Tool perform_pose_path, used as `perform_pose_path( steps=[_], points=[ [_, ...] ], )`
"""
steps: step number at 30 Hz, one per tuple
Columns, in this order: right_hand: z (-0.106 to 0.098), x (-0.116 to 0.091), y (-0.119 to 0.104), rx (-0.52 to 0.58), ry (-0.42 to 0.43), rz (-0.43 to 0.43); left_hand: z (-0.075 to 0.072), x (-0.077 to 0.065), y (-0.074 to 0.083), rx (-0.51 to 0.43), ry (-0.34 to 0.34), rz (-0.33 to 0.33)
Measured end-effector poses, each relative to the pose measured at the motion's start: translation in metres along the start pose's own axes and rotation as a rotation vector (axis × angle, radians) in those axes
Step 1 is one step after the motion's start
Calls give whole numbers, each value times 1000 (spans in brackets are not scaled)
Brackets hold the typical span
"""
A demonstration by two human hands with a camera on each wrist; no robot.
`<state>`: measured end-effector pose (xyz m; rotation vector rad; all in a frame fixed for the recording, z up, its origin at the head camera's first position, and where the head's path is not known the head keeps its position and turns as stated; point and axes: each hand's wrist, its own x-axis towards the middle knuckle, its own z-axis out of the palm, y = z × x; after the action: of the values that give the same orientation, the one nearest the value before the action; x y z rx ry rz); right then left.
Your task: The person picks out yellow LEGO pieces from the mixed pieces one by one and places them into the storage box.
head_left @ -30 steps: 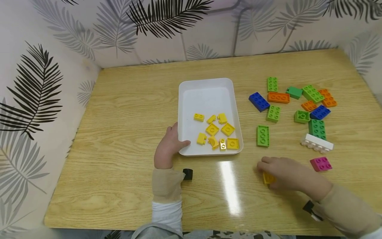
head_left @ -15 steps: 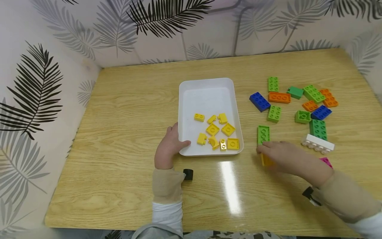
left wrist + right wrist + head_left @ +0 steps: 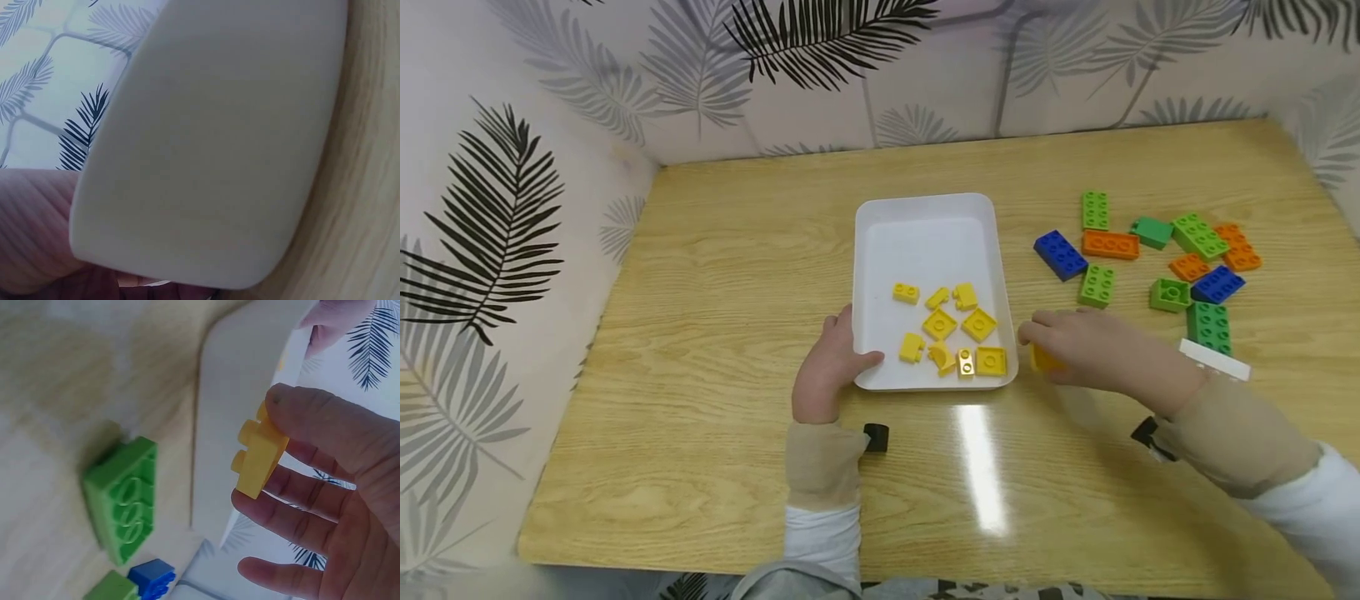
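A white tray [image 3: 925,242] lies on the table with several yellow bricks [image 3: 939,324] in its near half. My left hand [image 3: 826,375] grips the tray's near left edge, thumb over the rim; in the left wrist view the tray's outer wall [image 3: 206,144] covers most of that hand. Just beyond the tray's near right corner, my right hand [image 3: 1097,350] pinches a yellow brick [image 3: 259,456] between thumb and fingers, raised off the table with its studs facing sideways. A light green brick [image 3: 125,497] lies below, hidden under this hand in the head view.
Loose bricks lie to the right of the tray: blue [image 3: 1061,255], orange [image 3: 1110,244], light green [image 3: 1097,286] and dark green [image 3: 1209,327]. A white brick [image 3: 1216,359] is partly covered by my right forearm. A patterned wall [image 3: 925,75] borders the table's far edge.
My right hand has carried the yellow brick up and left from the near table area to beside the tray. The pink brick is now hidden behind the right arm. My left hand stays put.
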<state>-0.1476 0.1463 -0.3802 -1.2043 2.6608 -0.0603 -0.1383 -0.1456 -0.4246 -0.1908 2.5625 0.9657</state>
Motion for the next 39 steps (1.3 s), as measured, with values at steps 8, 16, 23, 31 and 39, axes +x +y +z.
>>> perform_pose_path(
  steps=[8,16,23,31,39],
  points=[
    [-17,26,-5,-20,32,-52,-1,0,1,20,5,6],
    [-27,56,-16,-33,-27,-96,-2,1,0,29,6,9],
    [-30,82,-27,11,-51,-120,-1,1,-1,10,-7,15],
    [-31,108,-39,26,-29,-154,-2,0,-4,20,4,29],
    [-28,132,-52,0,-89,-148,-3,-3,-7,23,14,48]
  ],
)
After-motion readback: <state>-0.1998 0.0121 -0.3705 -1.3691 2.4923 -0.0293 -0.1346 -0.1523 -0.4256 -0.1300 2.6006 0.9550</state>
